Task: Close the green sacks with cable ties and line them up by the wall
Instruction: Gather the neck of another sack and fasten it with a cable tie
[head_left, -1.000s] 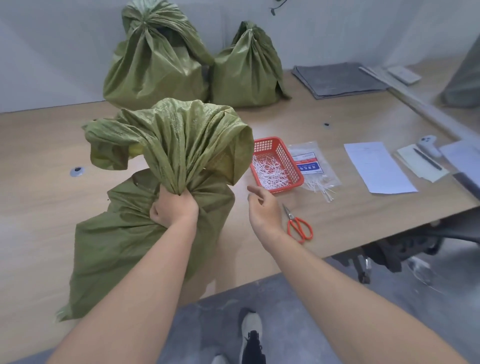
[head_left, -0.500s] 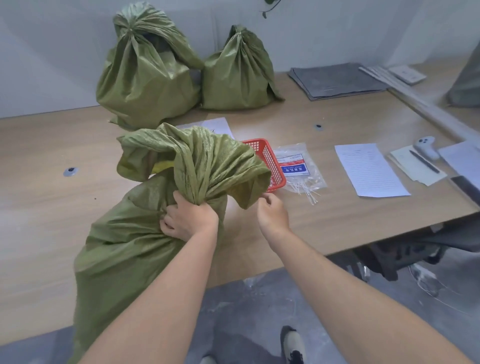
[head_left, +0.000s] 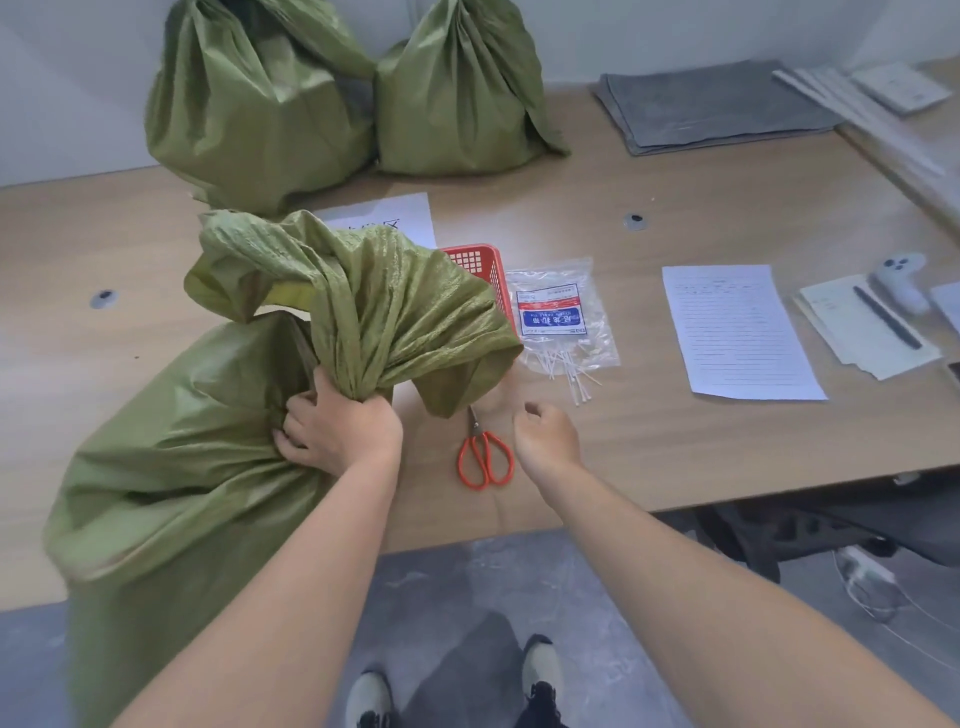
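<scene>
Head view: your left hand (head_left: 340, 434) has its fingers wrapped tight round the gathered neck of the green sack (head_left: 171, 467), bunched fabric flopping up and over beyond the grip. Your right hand (head_left: 545, 441) hovers off to the right of that grip, fingers curled in. I can't tell whether a tie is pinched in there. Watch it now: the neck is held by one hand alone, so if that grip loosens the pleats are likely to spring open and you'd be gathering again. The sack's body sags below and left of the grip, over the near table edge (head_left: 727, 483), so a tug your way could drag it off. The loose flap droops right of the grip, just above the scissors (head_left: 485, 457); it could snag or sweep them. It also hides part of the red basket (head_left: 480, 270) beyond the grip, so a reach there goes half blind. The packet of cable ties (head_left: 558, 317) lies further right, in the open. Far beyond the grip, two tied sacks (head_left: 260, 104) stand touching at the wall, with bare tabletop to their left for lining up.
</scene>
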